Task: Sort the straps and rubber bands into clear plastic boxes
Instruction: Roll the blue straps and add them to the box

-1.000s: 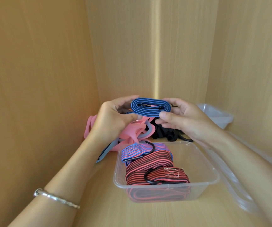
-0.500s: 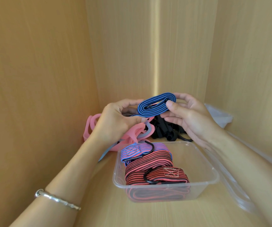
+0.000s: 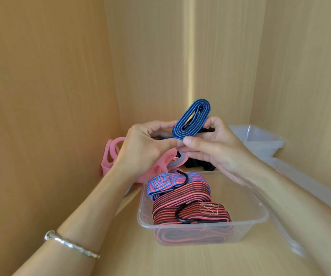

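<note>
Step in hand: coiled blue strap [image 3: 192, 119] held tilted, just beyond near clear plastic box [image 3: 247, 232], clamped by fingers of left hand [image 3: 146, 146] and right hand [image 3: 214, 148]. Next, likely: lower into box's right half; keep coil tight.

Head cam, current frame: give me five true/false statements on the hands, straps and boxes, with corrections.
1. Both the left hand and the right hand hold the blue coiled strap, clear of the near clear box. True.
2. The near clear box is empty. False: it holds red-and-black straps and a blue-and-red hooked strap.
3. The pink rubber bands lie in the near clear box. False: they lie on the shelf behind it, by the left wall.
4. A second clear box sits at the back right. True.
5. A silver bracelet is on the left wrist. True.
</note>
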The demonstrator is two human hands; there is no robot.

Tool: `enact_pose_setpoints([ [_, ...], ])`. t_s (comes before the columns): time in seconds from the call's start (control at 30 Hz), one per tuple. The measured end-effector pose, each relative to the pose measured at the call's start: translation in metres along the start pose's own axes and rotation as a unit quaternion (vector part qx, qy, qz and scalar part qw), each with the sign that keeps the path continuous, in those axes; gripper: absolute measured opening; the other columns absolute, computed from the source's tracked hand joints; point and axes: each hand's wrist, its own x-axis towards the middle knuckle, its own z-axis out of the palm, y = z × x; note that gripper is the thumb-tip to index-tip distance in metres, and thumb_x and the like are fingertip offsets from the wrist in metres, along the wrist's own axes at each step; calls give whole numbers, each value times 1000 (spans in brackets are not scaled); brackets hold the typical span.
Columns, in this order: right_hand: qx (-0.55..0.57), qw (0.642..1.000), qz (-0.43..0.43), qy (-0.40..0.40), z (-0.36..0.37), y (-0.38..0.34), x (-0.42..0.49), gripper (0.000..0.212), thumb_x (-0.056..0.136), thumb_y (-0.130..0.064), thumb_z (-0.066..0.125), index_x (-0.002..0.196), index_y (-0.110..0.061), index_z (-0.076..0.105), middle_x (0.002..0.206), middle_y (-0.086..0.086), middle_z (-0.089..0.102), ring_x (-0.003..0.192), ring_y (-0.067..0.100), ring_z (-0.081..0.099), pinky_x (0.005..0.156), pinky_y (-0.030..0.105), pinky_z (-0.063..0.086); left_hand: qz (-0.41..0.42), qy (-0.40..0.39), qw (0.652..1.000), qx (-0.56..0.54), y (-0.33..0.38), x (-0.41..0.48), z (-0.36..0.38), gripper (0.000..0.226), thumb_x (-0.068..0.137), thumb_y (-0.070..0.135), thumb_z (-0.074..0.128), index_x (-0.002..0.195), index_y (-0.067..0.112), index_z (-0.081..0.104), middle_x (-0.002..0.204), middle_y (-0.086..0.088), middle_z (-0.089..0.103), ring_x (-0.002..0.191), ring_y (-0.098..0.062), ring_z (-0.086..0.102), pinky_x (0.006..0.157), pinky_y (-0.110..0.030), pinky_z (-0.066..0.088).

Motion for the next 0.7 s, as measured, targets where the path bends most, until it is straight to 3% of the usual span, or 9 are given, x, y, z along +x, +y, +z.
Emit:
enact_pose_setpoints([
  [0.07,-5,1000,-7,-11,3,1,-1,39,85,2,64,99,-16,32,95,13,73,77,25,72,79,33,59,4,6,1000,-2,1,0,0,36,70,1,77,93,28,68,77,12,74,72,-1,67,67,-15,51],
  [0.23,21,999,-31,-2,0,1,1,39,87,5,60,99,-16,30,92,8,73,73,20,72,66,25,57,18,-18,1000,4,-1,-1,3,38,71,-8,74,91,24,68,82,11,75,82,-6,70,80,-21,54],
  [0.37,-39,998,-46,6,-4,0,3,38,89,4,59,98,-19,30,99,13,70,74,23,72,67,25,57,19,-32,999,-2,-3,0,0,38,75,-12,70,95,20,68,87,10,75,84,-6,70,81,-23,55],
  [0.5,-96,994,-44,-5,-9,-4,3,38,90,2,59,98,-24,33,100,15,69,72,18,72,65,20,54,31,-25,997,60,-9,2,-4,39,76,-8,72,94,26,70,94,3,75,88,-9,70,86,-28,55],
  [0.7,-132,991,-22,-29,-15,-5,2,36,91,0,60,101,-30,42,90,8,66,73,13,70,71,22,56,48,-21,987,149,-13,2,-5,37,74,-3,67,83,32,62,88,8,72,81,-7,68,76,-17,52],
])
